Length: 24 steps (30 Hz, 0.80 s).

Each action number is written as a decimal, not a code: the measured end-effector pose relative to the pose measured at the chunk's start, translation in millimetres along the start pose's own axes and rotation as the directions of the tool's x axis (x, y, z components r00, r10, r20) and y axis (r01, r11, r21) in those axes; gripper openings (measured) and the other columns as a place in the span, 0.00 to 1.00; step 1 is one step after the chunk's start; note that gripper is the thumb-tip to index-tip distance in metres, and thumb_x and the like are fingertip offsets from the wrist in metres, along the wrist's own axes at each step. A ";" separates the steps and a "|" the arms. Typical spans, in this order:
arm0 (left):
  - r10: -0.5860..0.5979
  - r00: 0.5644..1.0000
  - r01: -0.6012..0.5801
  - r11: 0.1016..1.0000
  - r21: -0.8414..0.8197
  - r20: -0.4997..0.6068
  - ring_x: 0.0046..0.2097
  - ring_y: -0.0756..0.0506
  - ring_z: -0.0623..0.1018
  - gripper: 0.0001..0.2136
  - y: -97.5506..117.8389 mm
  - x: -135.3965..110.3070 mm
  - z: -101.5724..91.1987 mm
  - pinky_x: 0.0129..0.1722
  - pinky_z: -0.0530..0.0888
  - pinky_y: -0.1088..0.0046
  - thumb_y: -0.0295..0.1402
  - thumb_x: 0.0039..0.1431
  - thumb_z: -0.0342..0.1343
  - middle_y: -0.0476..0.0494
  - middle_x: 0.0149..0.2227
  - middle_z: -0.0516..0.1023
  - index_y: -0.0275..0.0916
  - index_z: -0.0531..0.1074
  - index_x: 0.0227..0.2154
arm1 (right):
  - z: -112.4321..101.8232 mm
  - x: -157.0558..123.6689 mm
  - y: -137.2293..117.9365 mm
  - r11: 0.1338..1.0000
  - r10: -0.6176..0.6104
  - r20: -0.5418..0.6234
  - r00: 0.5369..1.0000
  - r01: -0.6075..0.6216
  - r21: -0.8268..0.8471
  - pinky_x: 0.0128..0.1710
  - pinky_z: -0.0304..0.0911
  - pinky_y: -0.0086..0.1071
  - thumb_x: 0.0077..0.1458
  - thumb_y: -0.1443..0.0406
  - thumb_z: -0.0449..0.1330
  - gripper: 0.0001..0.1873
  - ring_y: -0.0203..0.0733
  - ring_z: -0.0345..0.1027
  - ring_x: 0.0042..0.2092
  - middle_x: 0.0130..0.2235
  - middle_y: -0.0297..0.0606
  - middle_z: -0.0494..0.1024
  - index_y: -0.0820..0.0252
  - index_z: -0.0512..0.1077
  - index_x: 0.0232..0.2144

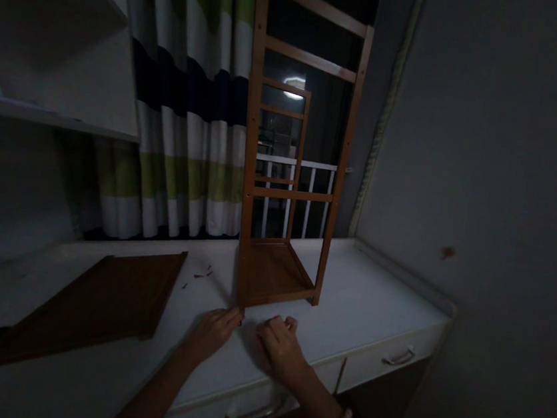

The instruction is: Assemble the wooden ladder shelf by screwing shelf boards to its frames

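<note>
A tall wooden shelf frame [291, 190] stands upright on the white desk [372, 307], with only its bottom board fitted. My left hand [214, 331] rests on the desk just in front of the frame's front left leg, fingers curled and fingertips close to the leg's foot. My right hand [280, 345] lies a little to the right, fingers bent under against the desk top. Whether either hand holds something small is hidden in the dim light.
A loose dark wooden board [97, 302] lies flat on the desk at the left. A few small screws [200, 275] sit between it and the frame. Striped curtain [190, 98] and a window behind; wall shelves at the left; desk drawers with handles [397, 358] below.
</note>
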<state>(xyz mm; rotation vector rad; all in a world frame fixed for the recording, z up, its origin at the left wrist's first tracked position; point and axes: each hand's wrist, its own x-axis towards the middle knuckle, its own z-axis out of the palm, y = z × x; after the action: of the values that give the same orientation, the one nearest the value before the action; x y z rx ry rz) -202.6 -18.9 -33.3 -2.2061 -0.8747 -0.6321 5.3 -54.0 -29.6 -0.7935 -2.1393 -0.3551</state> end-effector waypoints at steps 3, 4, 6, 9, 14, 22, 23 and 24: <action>-0.004 0.999 0.003 1.000 0.007 0.045 0.29 0.49 0.74 0.13 0.3 -0.2 -1.1 0.30 0.71 0.73 0.19 0.54 0.41 0.43 0.30 0.75 0.35 0.70 0.33 | 4.0 7.6 -11.8 1.000 -0.031 0.089 0.996 0.030 0.005 0.39 0.47 0.37 0.56 0.67 0.48 0.09 0.41 0.61 0.38 0.35 0.40 0.71 0.59 0.62 0.40; -0.002 0.999 0.001 1.000 0.007 0.051 0.30 0.49 0.75 0.13 0.2 -0.8 -0.9 0.31 0.71 0.73 0.19 0.54 0.41 0.43 0.31 0.76 0.35 0.70 0.34 | 5.0 9.6 -12.7 1.000 -0.016 0.108 0.994 0.015 0.011 0.39 0.48 0.37 0.56 0.66 0.49 0.09 0.41 0.61 0.38 0.35 0.40 0.71 0.60 0.62 0.41; -0.004 0.999 0.004 1.000 0.005 0.052 0.32 0.48 0.75 0.14 -0.3 -2.4 0.3 0.32 0.71 0.72 0.18 0.53 0.41 0.42 0.33 0.76 0.35 0.70 0.36 | 7.4 12.4 -12.1 1.000 0.006 0.130 0.991 -0.008 0.011 0.39 0.48 0.36 0.56 0.65 0.50 0.09 0.41 0.61 0.38 0.35 0.39 0.71 0.60 0.63 0.40; -0.017 0.999 0.017 1.000 -0.004 0.052 0.33 0.48 0.75 0.14 -1.2 -3.7 2.3 0.33 0.72 0.72 0.19 0.54 0.41 0.42 0.33 0.76 0.36 0.70 0.35 | 14.0 15.6 -11.6 1.000 0.001 0.119 0.993 -0.001 -0.005 0.37 0.48 0.36 0.55 0.64 0.51 0.07 0.41 0.61 0.37 0.34 0.39 0.71 0.61 0.64 0.37; -0.007 1.000 0.008 1.000 -0.030 0.029 0.32 0.48 0.76 0.14 -2.9 -2.7 3.3 0.33 0.72 0.72 0.19 0.54 0.42 0.41 0.32 0.76 0.34 0.70 0.37 | 27.7 25.0 -18.8 0.999 -0.035 0.052 0.998 0.036 -0.034 0.36 0.49 0.34 0.55 0.64 0.51 0.07 0.40 0.63 0.35 0.31 0.39 0.73 0.61 0.66 0.32; -0.016 0.999 0.016 1.000 0.003 0.038 0.35 0.47 0.76 0.16 -6.2 -12.3 16.1 0.36 0.73 0.71 0.18 0.52 0.42 0.40 0.36 0.77 0.34 0.71 0.39 | 38.4 30.1 -18.5 0.995 0.001 -0.040 0.999 -0.005 -0.103 0.35 0.51 0.33 0.56 0.64 0.51 0.07 0.38 0.65 0.31 0.27 0.35 0.73 0.61 0.67 0.29; -0.013 1.000 0.013 1.000 0.002 0.028 0.36 0.47 0.76 0.16 -6.4 -13.4 17.8 0.36 0.73 0.71 0.18 0.51 0.42 0.40 0.36 0.77 0.34 0.71 0.39 | 38.9 29.9 -18.0 0.994 0.001 -0.050 0.999 -0.006 -0.113 0.34 0.51 0.33 0.55 0.64 0.52 0.07 0.38 0.65 0.30 0.26 0.35 0.73 0.61 0.67 0.28; -0.012 1.000 0.012 1.000 -0.001 0.018 0.36 0.47 0.76 0.17 -6.5 -14.1 18.9 0.36 0.73 0.70 0.17 0.51 0.42 0.39 0.36 0.77 0.34 0.71 0.39 | 39.2 29.8 -17.8 0.993 -0.002 -0.053 0.999 -0.005 -0.122 0.34 0.51 0.33 0.55 0.65 0.52 0.07 0.38 0.65 0.30 0.26 0.34 0.73 0.61 0.67 0.27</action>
<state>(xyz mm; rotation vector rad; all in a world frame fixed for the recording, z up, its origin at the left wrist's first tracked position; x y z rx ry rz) -213.2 -7.2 -52.0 -2.2124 -0.8972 -0.6194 -43.8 -35.8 -31.1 -0.8453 -2.0828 -0.5044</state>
